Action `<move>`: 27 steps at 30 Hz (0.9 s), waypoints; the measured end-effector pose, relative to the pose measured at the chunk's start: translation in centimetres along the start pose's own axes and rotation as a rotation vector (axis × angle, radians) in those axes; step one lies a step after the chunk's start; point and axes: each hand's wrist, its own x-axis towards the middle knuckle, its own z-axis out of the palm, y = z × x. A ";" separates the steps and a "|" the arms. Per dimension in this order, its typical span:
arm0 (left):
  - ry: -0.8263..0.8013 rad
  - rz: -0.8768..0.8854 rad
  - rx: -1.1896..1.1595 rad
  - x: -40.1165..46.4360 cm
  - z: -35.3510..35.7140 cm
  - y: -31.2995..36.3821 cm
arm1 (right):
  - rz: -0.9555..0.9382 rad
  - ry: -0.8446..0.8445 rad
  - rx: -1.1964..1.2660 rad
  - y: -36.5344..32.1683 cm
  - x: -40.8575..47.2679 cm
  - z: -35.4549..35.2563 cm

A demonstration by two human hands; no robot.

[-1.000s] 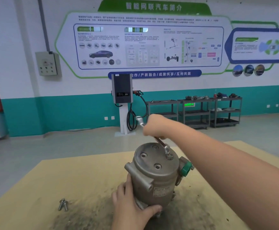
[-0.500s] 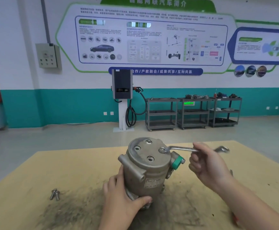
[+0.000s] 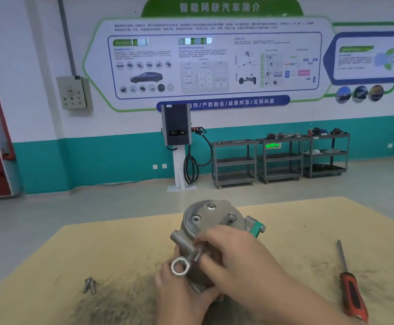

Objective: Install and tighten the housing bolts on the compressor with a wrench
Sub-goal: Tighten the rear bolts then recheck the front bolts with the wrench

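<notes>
My right hand is curled round the wrench, with the free ring end sticking out toward me. The working end is hidden under my fingers, so I can't tell if it's on a bolt. My left hand wraps the lower body of the compressor, which stands upright mid-table.

The compressor looks like a solid cast lump: heavy, stiff, probably a bit greasy, so I'd say grab it low round the body, not by the green port. The wrench is thin steel, best held far out on the shank for leverage.

The top cap shows one bolt seated, and two holes that look empty or recessed. Two spare bolts lie loose on the left and a screwdriver on the right. No bins or trays on the table, and the carts at the back hold odds and ends too small to make out.
</notes>
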 end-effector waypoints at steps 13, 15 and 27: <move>-0.070 0.011 0.201 -0.2 -1.8 2.1 | 0.403 -0.517 -0.338 2.9 17.2 -3.1; -0.083 0.035 0.183 -0.2 -2.2 2.2 | 0.631 -0.528 -0.059 5.9 17.5 -3.8; -0.115 0.069 0.099 0.7 -2.8 1.7 | 0.893 -0.123 1.295 12.4 9.1 -2.3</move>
